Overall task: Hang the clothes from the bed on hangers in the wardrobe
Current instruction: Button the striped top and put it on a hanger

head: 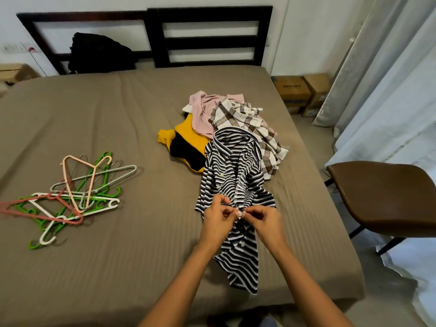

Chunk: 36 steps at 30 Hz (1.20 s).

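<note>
Both hands work the front opening of the striped shirt (pixel 233 175), which lies lengthwise on the bed (pixel 118 114), collar toward the headboard and hem near the foot edge. The left hand (pixel 218 217) has fingers curled, pinching the placket edge. The right hand (pixel 264 220) has thumb + forefinger clamped on the fabric at a small white button (pixel 239 213); whether it's being done up or undone can't be told. Risks, as I judge them: thin knit stretches, so a hard tug could pop the button or pull the seam. The shirt's top end overlaps the plaid shirt (pixel 247 116) just beyond it, so lifting fast may drag that off w/ it, plus the pink garment (pixel 203 112) and the yellow-and-black one (pixel 188 142) beyond/left of the stripes. The hem hangs close to the bed's edge and could slide to the floor. The hangers (pixel 70 197), well left of the striped shirt, lie tangled, hooks crossed, so grabbing one prob. lifts several. No wardrobe in view. Writing: the cardboard boxes (pixel 292 90), beyond and right of the shirt, carry dark print, too blurred to read. There's a small tag inside the shirt collar, illegible.
</note>
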Tool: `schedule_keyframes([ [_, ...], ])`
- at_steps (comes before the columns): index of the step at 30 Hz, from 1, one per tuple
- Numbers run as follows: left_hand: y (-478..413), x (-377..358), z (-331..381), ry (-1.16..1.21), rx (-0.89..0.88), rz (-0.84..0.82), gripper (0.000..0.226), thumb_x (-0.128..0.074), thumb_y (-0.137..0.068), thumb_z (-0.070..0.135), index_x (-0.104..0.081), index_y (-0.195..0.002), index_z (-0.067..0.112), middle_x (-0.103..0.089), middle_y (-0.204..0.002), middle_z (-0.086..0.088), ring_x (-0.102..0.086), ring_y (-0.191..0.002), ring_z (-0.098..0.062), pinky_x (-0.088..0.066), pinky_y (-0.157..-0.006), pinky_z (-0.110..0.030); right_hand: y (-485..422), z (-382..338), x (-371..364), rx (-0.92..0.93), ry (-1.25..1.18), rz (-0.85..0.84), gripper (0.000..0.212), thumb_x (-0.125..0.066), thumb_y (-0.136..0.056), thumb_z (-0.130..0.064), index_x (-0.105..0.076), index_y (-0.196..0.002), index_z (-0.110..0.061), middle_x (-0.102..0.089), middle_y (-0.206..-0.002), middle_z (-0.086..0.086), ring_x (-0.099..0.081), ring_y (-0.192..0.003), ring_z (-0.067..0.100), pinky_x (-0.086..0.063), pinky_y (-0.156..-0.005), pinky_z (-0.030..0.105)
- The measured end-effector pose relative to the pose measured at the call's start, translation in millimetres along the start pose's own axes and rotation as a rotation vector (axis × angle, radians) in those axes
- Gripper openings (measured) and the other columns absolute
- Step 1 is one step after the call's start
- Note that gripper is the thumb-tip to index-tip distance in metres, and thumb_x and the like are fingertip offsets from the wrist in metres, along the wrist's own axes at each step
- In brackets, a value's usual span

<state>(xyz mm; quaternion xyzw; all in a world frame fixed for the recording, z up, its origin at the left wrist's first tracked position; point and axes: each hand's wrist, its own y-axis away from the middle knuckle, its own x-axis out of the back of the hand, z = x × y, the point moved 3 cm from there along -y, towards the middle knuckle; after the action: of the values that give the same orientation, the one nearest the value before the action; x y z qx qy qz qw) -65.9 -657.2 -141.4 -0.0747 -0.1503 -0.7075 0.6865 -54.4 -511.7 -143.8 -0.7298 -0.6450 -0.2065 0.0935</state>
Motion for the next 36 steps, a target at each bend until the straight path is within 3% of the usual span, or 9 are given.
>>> schedule_keyframes([
  [9,0,-2,0,-0.128,-0.011,-0.006,0.042,-0.072,-0.078,0.006,-0.036,-0.088,0.024,-0.065,-0.072,0.005,-0.063,-0.067,0.000,-0.052,-0.067,-0.018,5,9,-2,-0.020,-0.173,-0.037,0.009,-0.078,-0.076,-0.018,-0.075,-0.082,-0.011,-0.072,-0.075,0.002,-0.068,-0.073,0.019,-0.055,-0.068,0.033],
  [17,-4,-9,-1,-0.196,-0.028,-0.064,0.037,-0.065,-0.079,-0.001,-0.037,-0.090,0.019,-0.066,-0.072,0.003,-0.064,-0.069,-0.005,-0.055,-0.072,-0.027,13,10,-2,-0.223,-0.442,-0.031,0.013,-0.060,-0.084,0.005,-0.071,-0.084,-0.001,-0.068,-0.067,0.012,-0.063,-0.057,0.016,-0.050,-0.054,0.022],
  [23,-2,-24,-26,0.179,0.338,0.025,0.032,-0.069,-0.071,0.016,-0.044,-0.088,0.026,-0.070,-0.075,-0.002,-0.064,-0.069,-0.022,-0.056,-0.072,-0.045,11,10,-6,-0.168,-0.318,0.050,0.012,-0.071,-0.076,0.002,-0.073,-0.079,-0.009,-0.072,-0.075,0.008,-0.069,-0.073,0.022,-0.056,-0.072,0.034],
  [25,-1,-29,-31,0.376,0.493,0.085,0.033,-0.073,-0.070,0.016,-0.047,-0.088,0.017,-0.064,-0.069,-0.001,-0.057,-0.062,-0.018,-0.052,-0.059,-0.036,11,8,-9,-0.128,-0.213,0.076,0.012,-0.071,-0.077,0.000,-0.072,-0.080,-0.012,-0.072,-0.073,0.003,-0.069,-0.073,0.018,-0.057,-0.072,0.033],
  [28,0,-36,-37,0.602,0.648,0.108,0.044,-0.081,-0.064,0.015,-0.054,-0.097,0.004,-0.068,-0.079,-0.015,-0.062,-0.074,-0.025,-0.051,-0.065,-0.035,20,-2,-13,-0.074,-0.047,0.149,0.011,-0.070,-0.079,-0.003,-0.070,-0.082,-0.013,-0.069,-0.072,-0.004,-0.065,-0.067,0.006,-0.055,-0.068,0.023],
  [30,-1,-39,-38,0.646,0.694,0.108,0.041,-0.076,-0.071,0.004,-0.053,-0.104,0.001,-0.066,-0.074,-0.014,-0.059,-0.069,-0.023,-0.046,-0.055,-0.029,28,-3,-17,-0.049,-0.008,0.200,0.010,-0.070,-0.081,-0.006,-0.068,-0.086,-0.014,-0.068,-0.077,-0.004,-0.064,-0.071,0.006,-0.054,-0.071,0.025],
  [32,-3,-40,-39,0.657,0.745,0.132,0.030,-0.069,-0.077,-0.006,-0.048,-0.097,0.004,-0.058,-0.067,-0.009,-0.052,-0.060,-0.018,-0.040,-0.047,-0.025,33,0,-19,-0.030,0.002,0.233,0.010,-0.070,-0.081,-0.009,-0.067,-0.087,-0.016,-0.067,-0.080,-0.002,-0.064,-0.074,0.011,-0.055,-0.073,0.032],
  [34,-3,-39,-34,0.688,0.784,0.143,0.026,-0.061,-0.080,-0.014,-0.045,-0.087,0.005,-0.055,-0.069,-0.009,-0.053,-0.061,-0.017,-0.045,-0.043,-0.022,35,3,-20,0.001,0.059,0.255,0.009,-0.072,-0.080,-0.010,-0.066,-0.086,-0.015,-0.065,-0.081,-0.001,-0.063,-0.074,0.013,-0.055,-0.071,0.035],
  [36,-4,-40,-31,0.704,0.801,0.123,0.022,-0.056,-0.081,-0.018,-0.048,-0.095,-0.003,-0.055,-0.074,-0.012,-0.057,-0.065,-0.018,-0.049,-0.043,-0.019,36,4,-21,0.034,0.110,0.260,0.009,-0.072,-0.080,-0.011,-0.065,-0.085,-0.014,-0.064,-0.080,0.000,-0.062,-0.074,0.015,-0.053,-0.070,0.035],
])
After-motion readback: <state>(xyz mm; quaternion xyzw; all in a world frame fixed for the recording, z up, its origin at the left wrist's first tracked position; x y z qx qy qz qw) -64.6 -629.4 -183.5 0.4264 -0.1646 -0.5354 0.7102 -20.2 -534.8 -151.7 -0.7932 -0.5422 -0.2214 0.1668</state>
